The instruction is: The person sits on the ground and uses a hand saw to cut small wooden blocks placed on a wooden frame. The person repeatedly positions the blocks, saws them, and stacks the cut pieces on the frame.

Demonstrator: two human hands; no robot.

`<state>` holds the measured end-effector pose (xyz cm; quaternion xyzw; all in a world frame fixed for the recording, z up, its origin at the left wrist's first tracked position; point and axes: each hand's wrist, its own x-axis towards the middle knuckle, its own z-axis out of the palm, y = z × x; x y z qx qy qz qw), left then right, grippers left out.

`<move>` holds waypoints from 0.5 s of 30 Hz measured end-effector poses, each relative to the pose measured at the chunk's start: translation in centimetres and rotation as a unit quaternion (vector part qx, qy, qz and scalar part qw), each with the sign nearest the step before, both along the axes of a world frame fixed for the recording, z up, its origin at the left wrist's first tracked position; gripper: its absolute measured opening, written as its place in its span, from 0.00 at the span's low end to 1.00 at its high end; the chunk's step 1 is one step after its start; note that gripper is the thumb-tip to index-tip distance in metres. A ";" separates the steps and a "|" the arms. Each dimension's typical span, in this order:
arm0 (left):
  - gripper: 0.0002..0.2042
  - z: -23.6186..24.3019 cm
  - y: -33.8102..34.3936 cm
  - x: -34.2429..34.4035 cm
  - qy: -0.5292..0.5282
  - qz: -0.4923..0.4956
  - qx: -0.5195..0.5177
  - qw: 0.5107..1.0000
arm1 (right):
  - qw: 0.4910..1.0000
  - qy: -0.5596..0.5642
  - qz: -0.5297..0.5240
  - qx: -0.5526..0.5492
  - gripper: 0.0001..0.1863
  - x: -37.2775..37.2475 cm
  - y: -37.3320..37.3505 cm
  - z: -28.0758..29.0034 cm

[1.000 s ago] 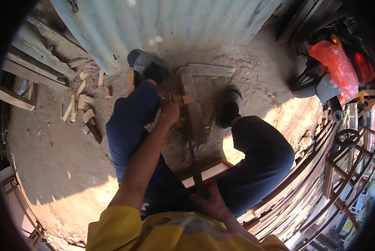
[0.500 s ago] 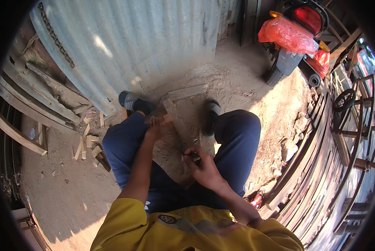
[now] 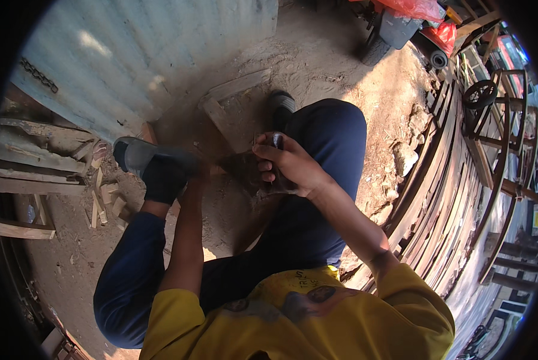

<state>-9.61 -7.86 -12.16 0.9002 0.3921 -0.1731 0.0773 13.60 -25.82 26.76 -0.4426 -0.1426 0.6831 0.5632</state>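
Gripping what's probably a saw [image 3: 240, 170] by its handle [image 3: 278, 140], the right hand [image 3: 288, 165] is curled closed, blade between both hands above the dirt [image 3: 71, 276]. Left hand [image 3: 203, 167] is a blur near the shoe [image 3: 134, 156], can't tell its state. Plank [image 3: 219, 118] lies just beyond.

The left hand [image 3: 201, 171] is smeared and mostly lost beside the near shoe [image 3: 135, 157], so its fingers and whatever they touch cannot be told. The dark tool [image 3: 240, 171] in the right hand [image 3: 276, 159] blurs into a shapeless patch. The other shoe [image 3: 279, 103] is partly behind the trouser leg [image 3: 329, 129]. At the ground's [image 3: 320, 51] far edge, the motorcycle [image 3: 399, 30] and corrugated sheet [image 3: 161, 60] are cut off by the top of the view.
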 end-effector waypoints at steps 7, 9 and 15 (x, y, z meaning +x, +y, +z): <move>0.29 -0.3 -11.8 1.4 -0.191 -0.012 0.167 0.967 | 0.989 0.003 0.117 -0.094 0.08 1.2 2.1 3.6; 0.28 0.7 -11.9 0.7 -0.209 -0.017 0.189 0.959 | 0.984 0.014 0.156 -0.090 0.09 1.8 1.7 4.8; 0.26 9.7 -5.7 -1.2 -0.256 0.076 0.160 0.950 | 0.966 -0.034 0.253 0.034 0.13 2.1 0.0 12.0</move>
